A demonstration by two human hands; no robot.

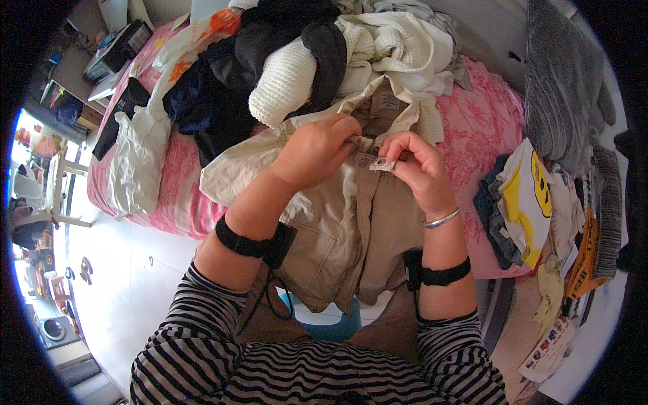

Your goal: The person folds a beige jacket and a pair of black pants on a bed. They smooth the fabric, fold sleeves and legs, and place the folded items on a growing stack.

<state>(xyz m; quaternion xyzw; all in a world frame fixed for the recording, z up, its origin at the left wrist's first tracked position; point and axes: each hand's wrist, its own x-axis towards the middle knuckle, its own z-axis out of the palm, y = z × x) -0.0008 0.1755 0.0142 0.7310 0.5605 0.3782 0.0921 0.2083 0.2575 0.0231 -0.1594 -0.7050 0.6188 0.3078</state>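
Beige jacket (314, 233) at centre, spread unfolded, neck unfastened. Left hand (317, 150), right hand (422, 169): fingers of each pinched shut on front edges. White knit sweater (287, 84), twelve o'clock, bunched, unfolded.

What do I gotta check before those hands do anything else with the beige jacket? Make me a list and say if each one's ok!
1. Left hand has hold of the beige jacket: ok, its fingers are at the front edge near the neck.
2. Right hand has hold too: ok, thumb and finger pinch a bit of the front edge.
3. Collar closed: not ok, it lies open.
4. Cloth smooth: not ok, the front is wrinkled.
5. Lower front fastened: cannot tell, no fastening shows clearly there.
6. Striped sleeves out of the way: ok, both end well short of the wrists.
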